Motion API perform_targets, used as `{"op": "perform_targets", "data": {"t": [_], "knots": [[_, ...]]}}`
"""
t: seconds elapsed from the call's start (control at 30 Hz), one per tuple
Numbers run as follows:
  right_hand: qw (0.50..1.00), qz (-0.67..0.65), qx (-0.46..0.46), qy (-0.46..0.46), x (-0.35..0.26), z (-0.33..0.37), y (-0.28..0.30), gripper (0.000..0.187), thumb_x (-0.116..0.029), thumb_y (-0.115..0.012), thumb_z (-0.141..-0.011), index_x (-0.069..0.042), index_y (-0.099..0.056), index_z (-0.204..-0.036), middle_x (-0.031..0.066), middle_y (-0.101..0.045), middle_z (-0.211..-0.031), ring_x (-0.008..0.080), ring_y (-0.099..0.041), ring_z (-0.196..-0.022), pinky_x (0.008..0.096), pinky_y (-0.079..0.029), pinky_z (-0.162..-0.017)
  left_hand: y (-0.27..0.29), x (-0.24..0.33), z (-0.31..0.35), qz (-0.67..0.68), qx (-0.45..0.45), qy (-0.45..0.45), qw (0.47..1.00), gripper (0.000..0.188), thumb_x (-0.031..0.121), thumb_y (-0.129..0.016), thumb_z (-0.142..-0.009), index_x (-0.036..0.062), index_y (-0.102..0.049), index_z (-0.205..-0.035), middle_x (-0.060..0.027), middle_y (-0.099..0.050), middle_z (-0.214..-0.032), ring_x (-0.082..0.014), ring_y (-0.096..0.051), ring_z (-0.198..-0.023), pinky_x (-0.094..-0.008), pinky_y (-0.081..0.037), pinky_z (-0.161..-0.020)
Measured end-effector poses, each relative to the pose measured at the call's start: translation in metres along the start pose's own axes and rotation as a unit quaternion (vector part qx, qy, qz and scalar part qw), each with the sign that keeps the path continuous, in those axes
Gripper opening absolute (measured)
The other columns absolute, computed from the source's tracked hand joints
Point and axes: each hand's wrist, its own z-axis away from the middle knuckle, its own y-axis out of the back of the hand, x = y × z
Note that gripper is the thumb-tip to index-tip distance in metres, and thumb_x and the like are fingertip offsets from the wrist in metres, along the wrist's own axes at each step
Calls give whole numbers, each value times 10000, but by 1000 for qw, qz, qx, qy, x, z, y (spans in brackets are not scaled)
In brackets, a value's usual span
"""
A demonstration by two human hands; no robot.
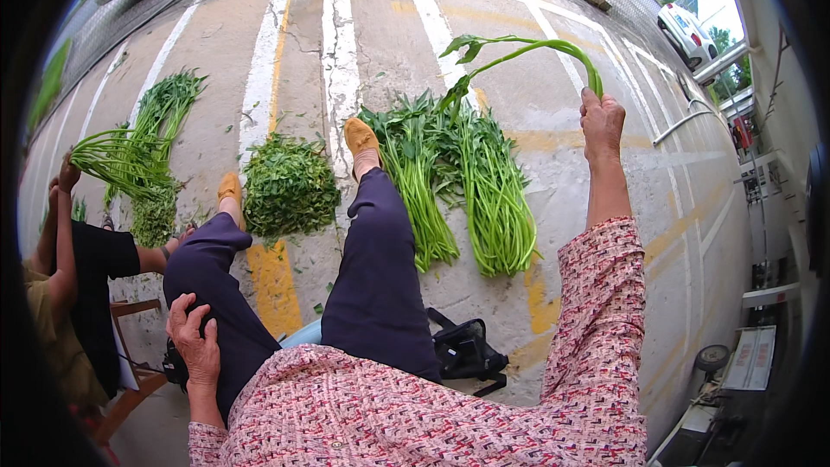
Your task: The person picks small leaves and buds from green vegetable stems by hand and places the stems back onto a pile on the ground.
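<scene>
My right hand [603, 121] is raised out in front of me, fingers clenched around a few long green vegetable stems [581, 54], which arch leftward, their leafy tips drooping above the right stem bundle [500, 199]. Beside that on the concrete lies the left stem bundle [424, 199]. My left hand [195, 342] rests on my left trouser leg [207, 272], fingers loosely bent and released. Between my tan shoes [360, 135] sits a heap of torn leaves [290, 186]. To my left, a co-worker's hand [67, 175] grips more greens [121, 151].
</scene>
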Motion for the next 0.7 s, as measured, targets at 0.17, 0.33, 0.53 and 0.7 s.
{"op": "perform_targets", "data": {"t": [0.17,0.33,0.53,0.7], "knots": [[997,57,48,-25,126,21,-11,221,-173,-592,-863,-69,-515,-683,-23,-467,-570,70,-395,-469,252,-314,-432,-5,3,-4,-41,-9,-5,999,252,-49,-631,-671,15,-628,-915,-110,-524,-1223,-291,-447,-1197,-395,-288,-1032],[950,284,9,-131,284,110,-27,188,-140,-573,-817,-38,-507,-673,30,-495,-531,146,-522,-490,316,-411,-467,-6,7,-5,-78,-23,0,997,244,-65,-610,-683,15,-621,-913,-122,-512,-1239,-299,-433,-1212,-404,-287,-1032],[893,235,-92,-371,385,192,-26,265,-236,-632,-776,24,-618,-825,239,-614,-854,380,-600,-802,439,-471,-706,-11,9,-8,-111,-48,-8,993,250,-62,-595,-700,14,-618,-937,-122,-496,-1264,-290,-431,-1212,-387,-292,-1031],[884,305,-103,-340,337,204,-16,248,-204,-625,-775,25,-606,-868,248,-625,-907,396,-600,-856,460,-472,-763,-17,9,-10,-117,-39,-15,992,252,-55,-600,-690,3,-619,-935,-133,-494,-1255,-306,-432,-1212,-410,-289,-1029]]}}
